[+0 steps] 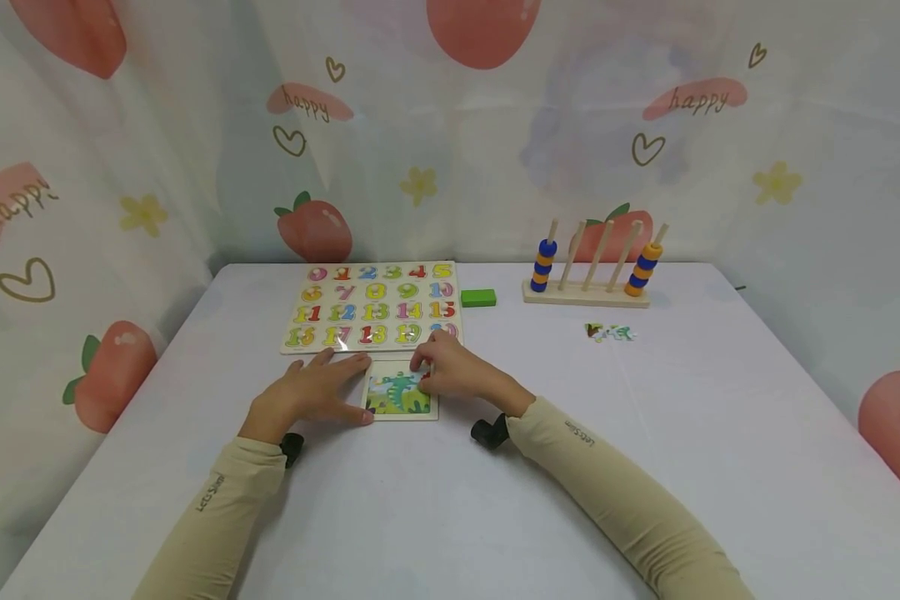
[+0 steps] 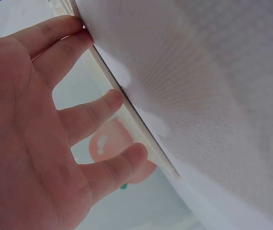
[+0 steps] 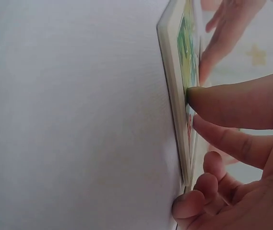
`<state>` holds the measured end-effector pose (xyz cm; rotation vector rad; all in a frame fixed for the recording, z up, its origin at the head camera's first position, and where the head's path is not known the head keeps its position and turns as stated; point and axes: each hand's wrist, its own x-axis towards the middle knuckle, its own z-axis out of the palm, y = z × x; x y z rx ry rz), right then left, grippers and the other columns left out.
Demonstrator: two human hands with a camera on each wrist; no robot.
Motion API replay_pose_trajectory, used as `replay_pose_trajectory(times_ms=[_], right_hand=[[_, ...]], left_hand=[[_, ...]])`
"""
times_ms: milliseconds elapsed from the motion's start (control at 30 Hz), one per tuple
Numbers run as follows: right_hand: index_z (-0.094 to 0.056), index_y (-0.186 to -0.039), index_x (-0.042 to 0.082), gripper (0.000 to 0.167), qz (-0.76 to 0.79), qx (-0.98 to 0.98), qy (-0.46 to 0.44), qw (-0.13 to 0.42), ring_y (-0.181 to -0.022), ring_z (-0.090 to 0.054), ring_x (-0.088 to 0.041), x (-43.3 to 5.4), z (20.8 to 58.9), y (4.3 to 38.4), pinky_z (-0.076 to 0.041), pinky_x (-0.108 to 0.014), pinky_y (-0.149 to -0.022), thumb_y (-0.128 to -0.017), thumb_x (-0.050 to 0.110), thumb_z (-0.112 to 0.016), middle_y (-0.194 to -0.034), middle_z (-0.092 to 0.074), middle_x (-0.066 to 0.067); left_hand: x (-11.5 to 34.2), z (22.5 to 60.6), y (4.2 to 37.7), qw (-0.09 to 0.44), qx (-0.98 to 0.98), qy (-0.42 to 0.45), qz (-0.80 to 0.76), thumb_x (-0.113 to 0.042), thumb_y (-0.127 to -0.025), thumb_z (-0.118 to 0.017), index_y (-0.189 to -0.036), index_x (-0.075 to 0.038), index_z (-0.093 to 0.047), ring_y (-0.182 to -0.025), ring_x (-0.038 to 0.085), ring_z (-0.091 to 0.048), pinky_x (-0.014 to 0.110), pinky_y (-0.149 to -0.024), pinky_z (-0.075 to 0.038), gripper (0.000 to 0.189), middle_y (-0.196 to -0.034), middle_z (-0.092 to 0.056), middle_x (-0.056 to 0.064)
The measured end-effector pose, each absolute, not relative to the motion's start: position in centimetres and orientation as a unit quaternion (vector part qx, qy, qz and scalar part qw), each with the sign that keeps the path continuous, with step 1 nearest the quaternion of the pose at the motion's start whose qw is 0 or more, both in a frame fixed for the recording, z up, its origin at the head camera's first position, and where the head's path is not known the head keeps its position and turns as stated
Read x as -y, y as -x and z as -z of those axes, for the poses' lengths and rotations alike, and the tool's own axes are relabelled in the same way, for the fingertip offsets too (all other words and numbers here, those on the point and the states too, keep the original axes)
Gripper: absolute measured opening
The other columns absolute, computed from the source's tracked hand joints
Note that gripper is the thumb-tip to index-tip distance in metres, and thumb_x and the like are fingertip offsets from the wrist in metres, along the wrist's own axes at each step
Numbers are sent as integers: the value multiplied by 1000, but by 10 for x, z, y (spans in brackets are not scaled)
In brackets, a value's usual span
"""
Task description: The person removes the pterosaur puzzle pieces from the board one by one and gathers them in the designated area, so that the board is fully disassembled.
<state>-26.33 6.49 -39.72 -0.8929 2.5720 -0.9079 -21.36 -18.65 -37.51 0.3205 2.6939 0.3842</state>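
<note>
A small framed jigsaw puzzle (image 1: 400, 392) with a green dinosaur picture lies flat on the table. Along its left side my left hand (image 1: 311, 392) is spread, index fingertip at the upper left corner and thumb at the lower left one. Other left fingertips (image 2: 112, 98) meet the edge of the number board (image 2: 150, 139). My right hand (image 1: 457, 367) is at the puzzle's right side. Its thumb (image 3: 213, 103) and index finger pinch a puzzle piece with red on it (image 3: 189, 127), down at the picture surface; the fingers partly hide it. The other right fingers are curled.
The number board (image 1: 375, 313) lies just behind the puzzle, a green block (image 1: 478, 297) beside it. A wooden bead counter (image 1: 587, 293) with blue and orange beads stands at the back right. Loose puzzle pieces (image 1: 611, 332) lie in front of it. A printed curtain (image 1: 495, 150) hangs behind.
</note>
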Motion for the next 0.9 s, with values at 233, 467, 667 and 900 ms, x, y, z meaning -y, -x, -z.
replay_pose_trajectory(times_ms=[233, 467, 667, 900], right_hand=[[-74, -107, 5, 15, 322, -889, 302, 125, -111, -48, -25, -64, 398, 262, -48, -35, -90, -93, 3, -79, -117, -51, -9], [-74, -106, 7, 14, 326, -883, 316, 118, -106, -48, -24, -67, 399, 261, -46, -34, -87, -93, 2, -77, -114, -54, -7], [-72, -119, 1, 20, 358, -872, 321, 95, -94, -55, -21, -70, 397, 263, -50, -31, -80, -99, 0, -69, -108, -61, -8], [-74, -117, 0, 19, 379, -867, 316, 70, -90, -56, -20, -71, 395, 265, -50, -30, -78, -100, -2, -66, -105, -68, -8]], left_hand=[[185, 373, 213, 200, -964, -112, -134, -55, -87, -85, -168, -21, -38, -161, 47, -11, 74, -124, -9, 100, -171, -32, 20], [186, 377, 215, 200, -964, -109, -137, -56, -88, -85, -169, -22, -38, -161, 46, -11, 75, -124, -9, 99, -172, -30, 20], [187, 378, 216, 202, -964, -107, -135, -54, -88, -86, -168, -22, -39, -161, 46, -10, 74, -124, -8, 99, -172, -32, 18], [187, 378, 216, 200, -964, -106, -137, -54, -88, -86, -169, -22, -38, -161, 45, -10, 74, -124, -8, 99, -172, -31, 19]])
